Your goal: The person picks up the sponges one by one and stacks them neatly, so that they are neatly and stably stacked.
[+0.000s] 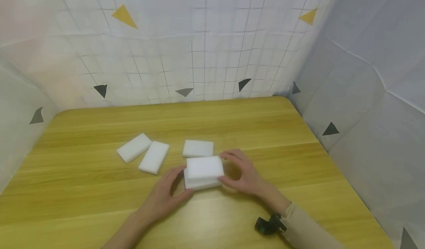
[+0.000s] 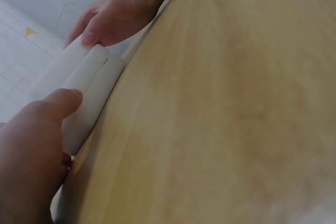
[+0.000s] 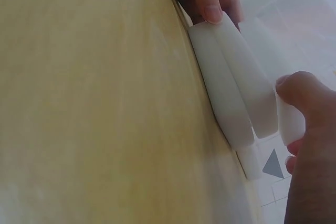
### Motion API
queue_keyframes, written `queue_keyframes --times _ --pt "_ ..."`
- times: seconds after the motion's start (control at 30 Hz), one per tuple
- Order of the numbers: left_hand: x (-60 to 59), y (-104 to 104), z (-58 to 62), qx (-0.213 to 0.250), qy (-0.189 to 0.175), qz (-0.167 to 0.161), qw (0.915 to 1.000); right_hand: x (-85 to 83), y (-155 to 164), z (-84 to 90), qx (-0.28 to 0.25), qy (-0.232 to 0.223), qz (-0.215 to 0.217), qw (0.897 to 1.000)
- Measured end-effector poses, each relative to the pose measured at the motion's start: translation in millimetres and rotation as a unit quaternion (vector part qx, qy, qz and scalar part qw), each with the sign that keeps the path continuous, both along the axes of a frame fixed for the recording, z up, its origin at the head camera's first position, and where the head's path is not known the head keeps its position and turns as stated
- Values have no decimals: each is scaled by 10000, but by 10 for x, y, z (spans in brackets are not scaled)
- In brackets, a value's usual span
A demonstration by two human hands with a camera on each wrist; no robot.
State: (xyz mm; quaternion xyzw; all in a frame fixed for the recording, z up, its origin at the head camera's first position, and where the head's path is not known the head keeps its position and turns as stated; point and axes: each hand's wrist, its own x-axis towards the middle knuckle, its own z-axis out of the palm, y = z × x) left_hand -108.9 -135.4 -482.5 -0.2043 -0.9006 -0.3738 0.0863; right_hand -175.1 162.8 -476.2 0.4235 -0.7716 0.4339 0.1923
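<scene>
Several plain white sponges lie on the wooden table. Near the middle, my right hand (image 1: 246,175) pinches the top sponge (image 1: 205,167) by its right end, thumb in front and fingers behind. In the right wrist view this top sponge (image 3: 290,119) sits over two stacked ones, the middle sponge (image 3: 247,77) and the bottom sponge (image 3: 220,87). My left hand (image 1: 162,195) holds the left end of the lower stack between thumb and fingers. In the left wrist view its thumb (image 2: 65,102) presses the stack's near side. The far fingers are partly hidden.
Just behind the stack lies one flat sponge (image 1: 198,148). Two more, a left sponge (image 1: 134,148) and a slanted sponge (image 1: 154,157), lie to the left with their corners close. A patterned curtain (image 1: 206,49) hangs behind the table (image 1: 206,223). A dark wrist device (image 1: 270,225) is by the right sleeve.
</scene>
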Motion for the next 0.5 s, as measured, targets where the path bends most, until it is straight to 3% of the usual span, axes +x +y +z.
queue_keyframes --times 0.5 --pt "2 -2 8 36 -7 -39 10000 -10 2 -30 -2 86 68 9999"
